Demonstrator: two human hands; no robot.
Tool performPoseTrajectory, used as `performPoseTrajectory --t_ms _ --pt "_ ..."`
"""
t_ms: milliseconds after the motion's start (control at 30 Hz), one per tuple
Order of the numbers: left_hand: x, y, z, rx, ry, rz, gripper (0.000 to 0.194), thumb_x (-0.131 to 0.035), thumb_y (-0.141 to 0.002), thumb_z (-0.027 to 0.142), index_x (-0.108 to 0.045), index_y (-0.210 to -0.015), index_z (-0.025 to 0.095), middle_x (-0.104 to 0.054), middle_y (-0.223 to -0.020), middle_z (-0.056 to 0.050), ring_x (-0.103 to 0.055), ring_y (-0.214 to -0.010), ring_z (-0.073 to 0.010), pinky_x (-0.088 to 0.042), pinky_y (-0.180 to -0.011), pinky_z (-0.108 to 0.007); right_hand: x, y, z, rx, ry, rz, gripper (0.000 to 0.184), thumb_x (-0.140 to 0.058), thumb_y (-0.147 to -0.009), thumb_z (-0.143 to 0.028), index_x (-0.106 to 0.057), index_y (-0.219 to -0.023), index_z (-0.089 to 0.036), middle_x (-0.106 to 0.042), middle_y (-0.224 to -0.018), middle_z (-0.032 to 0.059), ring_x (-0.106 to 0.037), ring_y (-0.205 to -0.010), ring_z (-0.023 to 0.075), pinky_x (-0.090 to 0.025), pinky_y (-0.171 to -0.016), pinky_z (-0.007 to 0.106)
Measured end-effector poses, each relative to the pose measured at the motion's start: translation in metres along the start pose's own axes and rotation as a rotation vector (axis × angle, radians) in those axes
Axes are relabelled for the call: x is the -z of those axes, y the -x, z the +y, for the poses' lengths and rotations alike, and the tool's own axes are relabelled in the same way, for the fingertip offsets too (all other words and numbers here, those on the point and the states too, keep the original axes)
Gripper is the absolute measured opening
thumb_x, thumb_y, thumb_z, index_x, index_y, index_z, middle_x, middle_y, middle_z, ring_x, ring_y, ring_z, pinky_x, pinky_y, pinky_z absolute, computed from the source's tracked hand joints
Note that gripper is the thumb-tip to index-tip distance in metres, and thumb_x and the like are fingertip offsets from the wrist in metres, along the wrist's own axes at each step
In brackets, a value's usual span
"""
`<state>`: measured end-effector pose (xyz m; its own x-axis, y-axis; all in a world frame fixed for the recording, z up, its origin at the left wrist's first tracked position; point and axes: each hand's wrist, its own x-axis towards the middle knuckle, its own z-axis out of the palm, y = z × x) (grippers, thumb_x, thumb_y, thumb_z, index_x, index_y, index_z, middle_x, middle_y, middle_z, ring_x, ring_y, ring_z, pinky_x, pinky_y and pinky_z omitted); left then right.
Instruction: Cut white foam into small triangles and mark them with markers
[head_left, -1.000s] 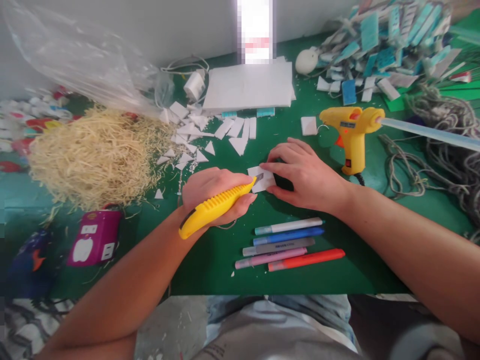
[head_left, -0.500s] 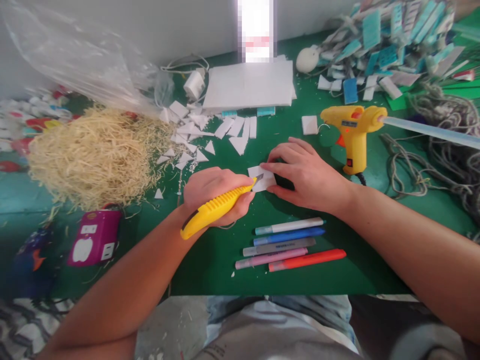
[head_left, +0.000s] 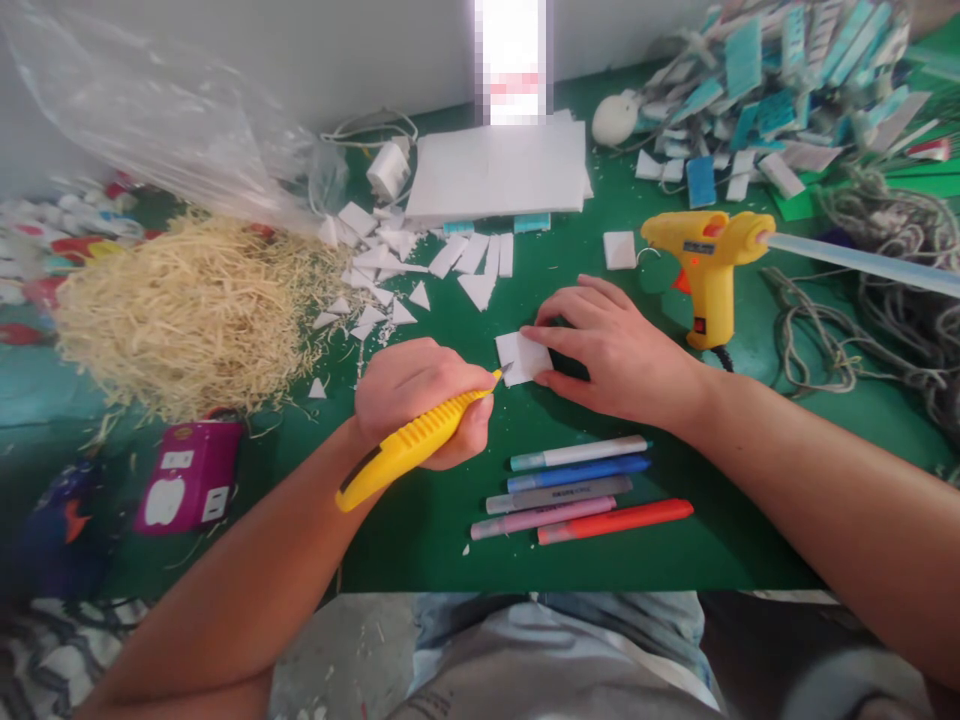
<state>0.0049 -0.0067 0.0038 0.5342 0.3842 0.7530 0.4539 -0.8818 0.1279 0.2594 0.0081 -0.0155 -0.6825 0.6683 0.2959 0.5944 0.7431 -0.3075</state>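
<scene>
My left hand [head_left: 409, 385] is closed around a yellow utility knife [head_left: 412, 450], its thumb and fingers near the front end. The knife's thin blade points right, its tip at the left part of a small white foam-board square [head_left: 525, 355]. That square lies flat on the green table. My right hand [head_left: 619, 355] grips its right side, the index finger on the upper edge and the thumb at the lower edge. Just below the hands several markers [head_left: 574, 490] lie side by side in white, blue, grey, pink and orange-red.
A yellow hot glue gun [head_left: 705, 260] with a glue stick stands to the right, near tangled grey cord [head_left: 870, 300]. White scraps [head_left: 382, 260] and a straw pile [head_left: 187, 310] lie left. Stacked white sheets [head_left: 495, 175] are at the back. A magenta box [head_left: 189, 475] sits front left.
My left hand has drawn the knife a little left and toward me, so the blade tip sits nearer the square's left side. My right hand and the square stay put.
</scene>
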Motion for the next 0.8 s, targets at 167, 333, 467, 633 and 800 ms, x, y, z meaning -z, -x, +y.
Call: performPoseTrajectory --t_ms 167,333,467,633,800 --pt "0.0052 -0.0043 0.0012 -0.045 0.062 0.024 0.011 -0.058 -0.087 0.018 -0.065 -0.086 0.026 -0.067 -0.056 0.007 -0.061 -0.042 -0.0123 -0.053 -0.044 -0.027 0.0007 0.0002 0.0002 -0.002 0.015 -0.003 0.037 -0.059 -0.098 -0.028 -0.077 -0.128 -0.014 -0.074 -0.121 0.0179 -0.067 -0.118 0.0326 -0.041 -0.121 0.064" --pt "0.0072 -0.0013 -0.0015 -0.064 0.057 0.122 0.013 -0.058 -0.091 0.018 -0.07 -0.095 0.021 -0.066 -0.056 0.002 -0.059 -0.042 -0.013 -0.051 -0.042 -0.029 0.001 0.0013 -0.0002 -0.005 0.0 0.017 0.042 -0.057 -0.092 -0.021 -0.077 -0.128 -0.014 -0.075 -0.124 0.0174 -0.069 -0.12 0.0322 -0.041 -0.122 0.062" --pt "0.0065 0.0027 -0.0002 -0.009 0.023 0.171 0.013 -0.057 -0.095 0.021 -0.07 -0.097 0.021 -0.07 -0.061 0.002 -0.063 -0.047 -0.0134 -0.054 -0.045 -0.029 0.0012 0.0027 -0.0009 -0.046 -0.069 0.02 0.059 -0.057 -0.083 -0.013 -0.07 -0.14 -0.018 -0.073 -0.139 0.016 -0.066 -0.13 0.0346 -0.037 -0.124 0.067" --pt "0.0074 -0.0002 0.0021 0.0 -0.027 0.161 0.012 -0.057 -0.098 0.024 -0.069 -0.098 0.023 -0.076 -0.066 0.001 -0.067 -0.048 -0.0139 -0.057 -0.047 -0.028 0.0014 0.0007 -0.0028 -0.03 -0.078 0.023 0.057 -0.065 -0.09 -0.032 -0.066 -0.144 -0.011 -0.072 -0.14 0.0212 -0.065 -0.132 0.0383 -0.038 -0.123 0.068" --pt "0.0093 -0.0017 0.0001 -0.012 -0.048 0.148 0.01 -0.06 -0.097 0.025 -0.069 -0.101 0.025 -0.079 -0.07 0.002 -0.07 -0.051 -0.0147 -0.062 -0.049 -0.027 -0.0003 -0.0024 -0.005 -0.056 -0.085 0.0 0.053 -0.066 -0.093 -0.034 -0.068 -0.143 -0.015 -0.073 -0.138 0.0205 -0.066 -0.131 0.0383 -0.037 -0.122 0.069"
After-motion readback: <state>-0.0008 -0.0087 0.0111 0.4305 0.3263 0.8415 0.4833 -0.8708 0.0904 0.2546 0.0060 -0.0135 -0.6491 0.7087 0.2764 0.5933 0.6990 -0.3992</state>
